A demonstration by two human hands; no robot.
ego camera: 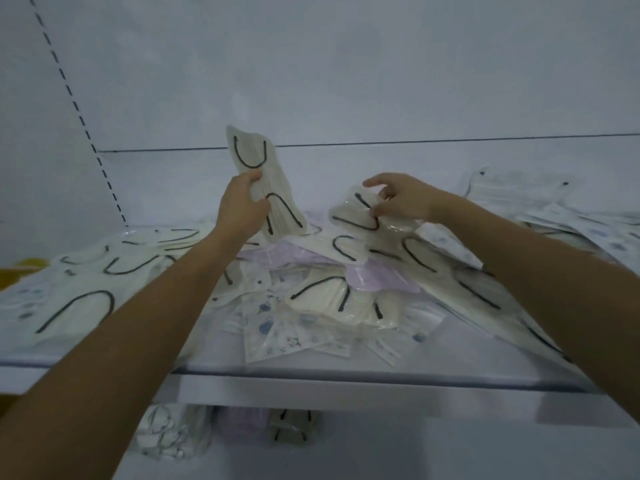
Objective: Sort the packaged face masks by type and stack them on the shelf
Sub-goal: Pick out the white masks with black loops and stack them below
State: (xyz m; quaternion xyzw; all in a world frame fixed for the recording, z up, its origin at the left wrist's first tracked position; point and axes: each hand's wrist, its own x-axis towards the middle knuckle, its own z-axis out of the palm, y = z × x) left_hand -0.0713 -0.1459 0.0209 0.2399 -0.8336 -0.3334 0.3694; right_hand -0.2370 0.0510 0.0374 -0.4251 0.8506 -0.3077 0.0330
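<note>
Left end of shelf (346, 374): loose stack of cream masks (86, 292) with black ear loops. Left arm reaches forward and up. The left hand (240, 206) grips 1 cream packet (277, 192), thumb across its front, packet upright above the central pile. Centre: mixed heap with a purple mask (374, 278). Right arm extended, wrist bent down. The right hand (401, 199) pinches a second cream packet (356, 216) lying tilted on the heap, index finger outstretched. Far right: printed masks (512, 188), stacked.
</note>
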